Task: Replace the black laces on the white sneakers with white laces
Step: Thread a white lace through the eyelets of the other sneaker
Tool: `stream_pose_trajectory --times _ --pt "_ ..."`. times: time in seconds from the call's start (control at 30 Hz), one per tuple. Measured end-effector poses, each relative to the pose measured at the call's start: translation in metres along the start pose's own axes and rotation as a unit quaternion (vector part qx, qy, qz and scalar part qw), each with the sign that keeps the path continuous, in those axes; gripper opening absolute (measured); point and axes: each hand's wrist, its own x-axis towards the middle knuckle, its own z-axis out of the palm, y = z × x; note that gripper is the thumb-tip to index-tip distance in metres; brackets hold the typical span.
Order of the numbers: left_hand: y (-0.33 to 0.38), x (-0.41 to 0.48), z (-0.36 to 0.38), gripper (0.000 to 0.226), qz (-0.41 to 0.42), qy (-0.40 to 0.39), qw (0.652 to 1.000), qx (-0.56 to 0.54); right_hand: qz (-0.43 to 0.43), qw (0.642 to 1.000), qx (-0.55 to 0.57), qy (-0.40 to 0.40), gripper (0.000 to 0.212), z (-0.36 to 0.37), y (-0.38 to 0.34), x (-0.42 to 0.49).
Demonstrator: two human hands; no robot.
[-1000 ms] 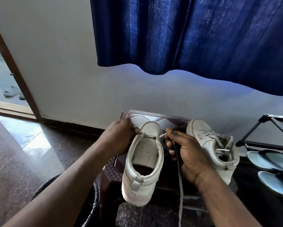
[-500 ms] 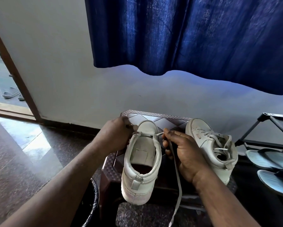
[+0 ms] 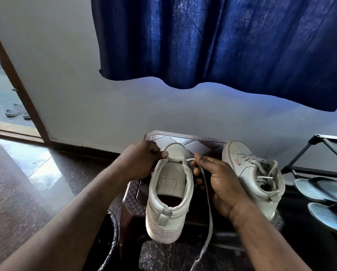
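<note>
left hand point(image 3: 142, 161): fingers curled tight, thumb and fingertips pinching at the left end of the lace bar, right at the near sneaker's front left eyelet; the lace end itself is hidden by the fingers.
right hand point(image 3: 220, 178): thumb and forefinger pinch the white lace point(image 3: 208, 208) just outside the front right eyelet; the other fingers are curled under it.
white lace: one flat bar across the lowest eyelets; the long free end drops past the right palm, over the stool's front edge and out of the bottom of the view.
near sneaker point(image 3: 169, 202): white, heel toward the camera, toe toward the wall, tongue exposed, upper eyelets unlaced; sits on the stool between the two hands, heel overhanging the front edge.
second sneaker point(image 3: 255, 177): white, fully laced in white, on the stool just right of the right hand, angled.
stool point(image 3: 195, 142): dark brown plastic with a patterned top, against the wall.
bin point(image 3: 111, 231): black mesh, on the floor by the stool's left side, under the left forearm.
shoe rack point(image 3: 320, 153): black frame, far right; blue-grey flip-flops point(image 3: 323, 189) on it.
curtain point(image 3: 222, 40): dark blue, hanging above.
slippers point(image 3: 15, 112): outside the open doorway, far left.
</note>
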Motion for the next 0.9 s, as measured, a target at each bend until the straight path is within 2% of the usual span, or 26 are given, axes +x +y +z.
stream_pose_trajectory --times 0.13,0.23,0.33,0.4,0.57,0.73,0.9 --pt "-0.007 0.001 -0.005 0.026 -0.047 0.082 0.992 0.084 0.003 1.000 0.003 0.003 0.023 -0.002 -0.002 0.000" --pt "-0.006 0.002 -0.008 0.031 -0.042 0.074 0.996 0.005 -0.003 1.000 0.000 0.003 0.024 -0.004 -0.001 -0.001" --pt "-0.002 0.000 -0.006 0.044 -0.029 0.033 0.999 0.029 -0.006 1.000 0.000 0.002 0.025 -0.005 0.000 0.001" --pt "-0.002 0.001 -0.003 0.039 -0.034 0.020 0.999 0.025 -0.008 1.000 0.002 -0.002 0.025 -0.003 0.001 0.002" --pt "0.003 -0.003 -0.002 0.031 -0.054 -0.007 0.996 -0.076 -0.007 1.000 0.004 -0.017 0.023 -0.001 0.007 0.004" --pt "0.014 -0.007 -0.001 0.016 -0.038 0.059 0.997 -0.021 -0.012 1.000 0.009 -0.026 0.033 0.001 0.007 0.004" --pt "0.012 -0.004 0.002 0.016 -0.040 0.093 0.992 -0.074 -0.012 1.000 0.014 -0.025 0.039 0.000 0.007 0.003"
